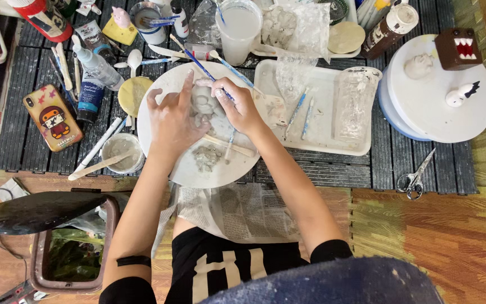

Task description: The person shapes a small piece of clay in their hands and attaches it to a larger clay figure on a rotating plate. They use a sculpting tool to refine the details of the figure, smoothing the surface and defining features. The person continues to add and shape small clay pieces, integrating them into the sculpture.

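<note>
A lump of pale grey clay (pixel 202 104) sits on a round white board (pixel 164 84) in front of me. My left hand (pixel 171 119) rests against the clay's left side, fingers spread and curved around it. My right hand (pixel 236 104) grips a thin blue-handled modelling tool (pixel 205 70) like a pen, its tip pressed into the clay's top. Clay scraps (pixel 207 157) and a wooden stick (pixel 233 147) lie on the board near my wrists.
A white tray (pixel 322 129) with tools lies to the right, a second round board (pixel 451 121) with small clay figures beyond it. Scissors (pixel 414 177), a phone (pixel 53 117), paint tubes, a small bowl (pixel 121 152) and a cup of cloudy water (pixel 237 28) crowd the dark slatted surface. Newspaper (pixel 243 211) covers my lap.
</note>
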